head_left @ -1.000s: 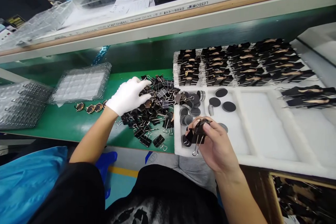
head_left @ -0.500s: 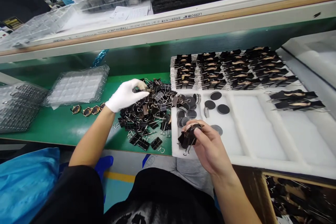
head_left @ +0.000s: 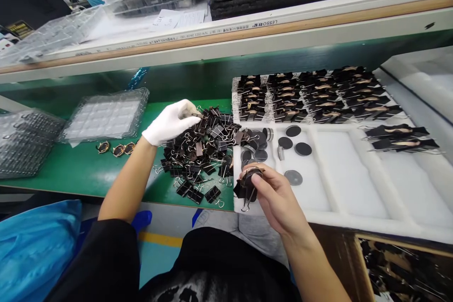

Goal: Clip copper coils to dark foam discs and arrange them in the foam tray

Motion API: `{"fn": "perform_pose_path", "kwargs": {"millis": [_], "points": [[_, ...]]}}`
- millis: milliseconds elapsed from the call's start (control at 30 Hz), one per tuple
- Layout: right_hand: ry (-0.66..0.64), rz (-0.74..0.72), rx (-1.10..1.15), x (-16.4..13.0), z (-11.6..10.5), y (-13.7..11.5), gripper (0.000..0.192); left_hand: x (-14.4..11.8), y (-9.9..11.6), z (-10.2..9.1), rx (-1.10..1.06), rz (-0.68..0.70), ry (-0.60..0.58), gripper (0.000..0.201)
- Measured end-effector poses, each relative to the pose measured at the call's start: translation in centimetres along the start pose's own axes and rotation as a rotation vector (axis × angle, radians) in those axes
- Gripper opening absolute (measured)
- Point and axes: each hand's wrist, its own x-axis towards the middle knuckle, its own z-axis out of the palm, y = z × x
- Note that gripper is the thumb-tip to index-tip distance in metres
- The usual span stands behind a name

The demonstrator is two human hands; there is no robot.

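binder clips [head_left: 200, 151] lie heaped in a black pile on the green worktop [head_left: 88, 170], just left of a white foam tray [head_left: 354, 188]. the left hand [head_left: 170, 121], in a white glove, rests on the far left edge of the pile with its fingers pinched around one clip [head_left: 196, 115] at the top of the heap. the right hand [head_left: 279, 198], bare, is raised over the near left corner of the tray and grips a single black binder clip [head_left: 246, 186] between thumb and fingers; a round part sits clamped in the clip, and its wire handle hangs down below the hand.

dark round discs [head_left: 260, 144] lie scattered in the tray's left compartment, some piled against the tray wall next to the heap, others apart on the foam. rows of clipped pieces [head_left: 311, 94] fill the far compartments of the tray, with two more clipped pieces [head_left: 399, 137] lying at the right. clear blister trays [head_left: 106, 115] sit on the worktop to the left, well apart from the pile, and a few small rings [head_left: 116, 148] lie just in front of them. a blue bag [head_left: 31, 245] sits at the lower left, below the worktop edge.
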Motion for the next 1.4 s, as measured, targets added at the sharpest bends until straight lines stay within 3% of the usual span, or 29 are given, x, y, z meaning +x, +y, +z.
{"fn": "perform_pose_path", "kwargs": {"millis": [67, 200, 333, 467, 567, 833, 933, 1067, 1133, 1267, 1333, 1400], "points": [[0.003, 0.015, -0.002, 0.0, 0.0, 0.1, 0.015, 0.1, 0.0, 0.3, -0.109, -0.095, 0.042, 0.029], [0.007, 0.023, -0.025, -0.1, 0.2, 0.2, 0.016, 0.6, -0.5, 1.4, -0.311, -0.296, 0.233, 0.031], [-0.008, 0.025, -0.018, -0.2, 0.5, 0.3, 0.016, 0.6, -0.6, 2.1, -0.253, -0.335, 0.28, 0.029], [0.0, 0.044, -0.024, -0.2, 0.6, 0.4, 0.018, 0.0, -0.3, 1.7, 0.154, -0.206, 0.151, 0.029], [0.002, 0.047, -0.014, -0.4, 0.6, 0.7, 0.016, -0.1, -0.2, 0.8, 0.255, -0.047, 0.005, 0.029], [-0.001, 0.053, 0.039, -0.6, 0.6, 1.2, 0.015, 1.6, -2.9, -1.5, -0.128, 0.039, -0.245, 0.045], [-0.004, 0.042, 0.037, -0.7, 0.5, 1.2, 0.014, 1.8, -3.2, -1.5, -0.264, 0.052, -0.238, 0.052], [-0.007, -0.052, -0.043, -0.2, 0.5, 0.5, 0.015, 0.6, -0.1, -0.6, -0.273, -0.023, -0.15, 0.051], [-0.048, -0.11, -0.07, 0.1, 0.7, -0.3, 0.014, -0.5, 2.6, 0.0, -0.179, -0.028, -0.252, 0.044], [-0.126, -0.122, -0.117, 0.8, 1.4, -1.7, 0.011, -2.1, 7.5, 1.3, 0.003, 0.101, -0.513, 0.028], [-0.136, -0.095, -0.156, 0.8, 1.8, -2.1, 0.012, -2.7, 8.7, 1.9, 0.047, 0.164, -0.551, 0.026], [-0.114, -0.083, -0.186, 0.7, 1.9, -2.2, 0.012, -3.2, 8.9, 2.6, 0.033, 0.175, -0.514, 0.027]]}}
